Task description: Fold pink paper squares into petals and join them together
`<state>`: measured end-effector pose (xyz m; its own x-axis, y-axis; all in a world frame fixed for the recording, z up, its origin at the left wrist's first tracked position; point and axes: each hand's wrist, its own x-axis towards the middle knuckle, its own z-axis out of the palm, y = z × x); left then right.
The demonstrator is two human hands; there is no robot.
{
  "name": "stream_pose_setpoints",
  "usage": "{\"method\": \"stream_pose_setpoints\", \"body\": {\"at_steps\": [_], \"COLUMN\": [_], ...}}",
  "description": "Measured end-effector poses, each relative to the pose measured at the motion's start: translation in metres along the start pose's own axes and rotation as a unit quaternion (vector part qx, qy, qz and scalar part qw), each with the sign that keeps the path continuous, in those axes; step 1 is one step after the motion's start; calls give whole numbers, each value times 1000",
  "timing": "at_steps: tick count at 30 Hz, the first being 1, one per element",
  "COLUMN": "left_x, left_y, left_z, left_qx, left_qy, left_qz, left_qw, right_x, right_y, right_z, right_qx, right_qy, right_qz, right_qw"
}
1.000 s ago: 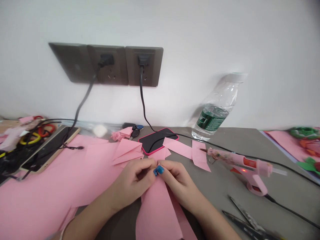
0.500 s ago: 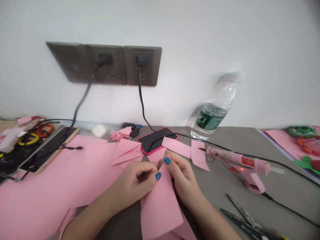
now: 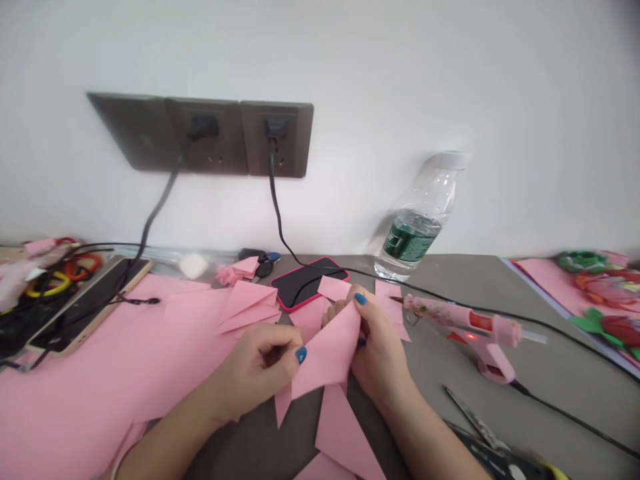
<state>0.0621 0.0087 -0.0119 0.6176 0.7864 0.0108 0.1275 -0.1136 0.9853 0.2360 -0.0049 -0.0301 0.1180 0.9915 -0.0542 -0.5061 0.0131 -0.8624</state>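
Observation:
Between my hands is a piece of pink paper [image 3: 330, 347], tilted up over the table. My left hand [image 3: 263, 363] pinches its left corner between thumb and fingers. My right hand [image 3: 377, 340] grips the upper right corner, thumb on the near face and fingers behind. Below the held piece lie loose cut pink paper pieces [image 3: 345, 427]. Folded pink pieces [image 3: 250, 303] sit just beyond my left hand. Strips of pink paper [image 3: 336, 287] lie past my right hand.
A pink glue gun [image 3: 460, 317] with a lit red light lies at right, its cord trailing. Open scissors [image 3: 475, 420] are near my right forearm. A water bottle [image 3: 413, 233] leans on the wall. A red-edged phone [image 3: 305, 283] and large pink sheets [image 3: 165, 347] lie on the table.
The pink paper has turned from hanging lengthwise toward me to slanting between my hands. My right hand has moved slightly right and my left hand slightly left. The view has shifted a little.

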Motion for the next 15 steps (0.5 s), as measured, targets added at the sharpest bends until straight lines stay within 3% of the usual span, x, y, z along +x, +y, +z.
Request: {"method": "stream_pose_setpoints", "body": {"at_steps": [3, 7, 12, 15], "left_x": [2, 3, 2, 3], "left_y": [1, 0, -6, -9], "left_z": [-3, -5, -9, -11], "left_qx": [23, 27, 4, -12], "left_qy": [43, 43, 39, 77], "left_qz": [20, 28, 51, 42], "left_qw": [999, 998, 998, 996], "right_x": [-2, -5, -4, -2], "right_y": [0, -3, -2, -1], "right_z": [-1, 1, -1, -3], "right_qx": [-36, -129, -143, -136], "right_qy": [-39, -88, -32, -5], "right_qz": [-9, -12, -23, -14], "right_qw": [999, 988, 989, 991]}}
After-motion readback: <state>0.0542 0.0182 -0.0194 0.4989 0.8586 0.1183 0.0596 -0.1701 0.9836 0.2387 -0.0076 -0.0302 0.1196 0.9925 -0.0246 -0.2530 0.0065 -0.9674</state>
